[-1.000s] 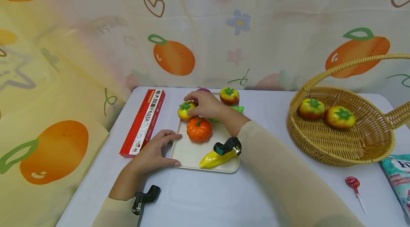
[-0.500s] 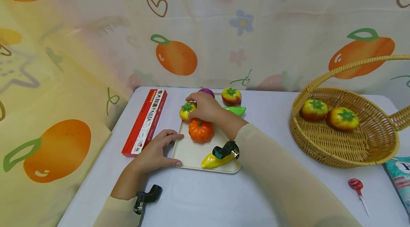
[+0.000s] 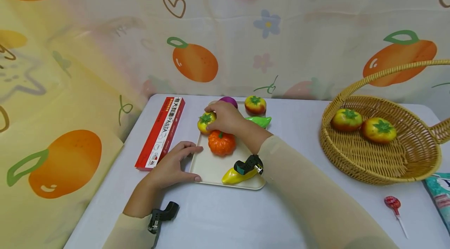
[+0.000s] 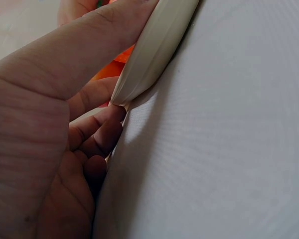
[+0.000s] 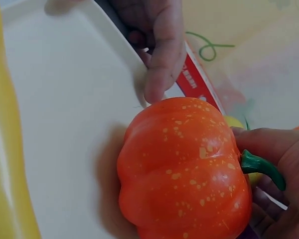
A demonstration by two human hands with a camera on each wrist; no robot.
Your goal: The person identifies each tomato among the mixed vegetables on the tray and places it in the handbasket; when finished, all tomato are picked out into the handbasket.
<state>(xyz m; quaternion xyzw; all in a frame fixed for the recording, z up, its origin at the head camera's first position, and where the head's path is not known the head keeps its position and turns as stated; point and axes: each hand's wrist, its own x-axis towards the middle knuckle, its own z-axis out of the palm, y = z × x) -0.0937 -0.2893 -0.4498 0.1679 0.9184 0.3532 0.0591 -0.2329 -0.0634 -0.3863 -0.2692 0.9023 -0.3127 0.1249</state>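
Note:
My left hand [image 3: 175, 165] grips the front left corner of a cream tray [image 3: 207, 171], thumb at its front edge and fingers at its left side. At the tray's rear left, my right hand [image 3: 228, 116] holds a yellow toy persimmon [image 3: 205, 123] between thumb and fingers. Just in front of it sits an orange toy pumpkin [image 3: 222, 143], large in the right wrist view. A yellow banana-shaped toy [image 3: 235, 176] lies near the tray's front edge. Behind my right hand are a purple round toy [image 3: 228, 101], a red-yellow persimmon [image 3: 255, 105] and a green pointed toy [image 3: 261, 121], partly hidden.
A red pasta box [image 3: 159, 134] lies left of the tray. On the right, a wicker basket [image 3: 372, 175] with a tall handle contains two persimmons [image 3: 379, 130]. A red lollipop [image 3: 392, 203] and a teal packet [image 3: 441, 190] lie in front of the basket.
The head view has shifted slightly, so everything sits a little further right. My right hand has edged left over the tray, uncovering more of the purple and green toys. My left hand keeps its place.

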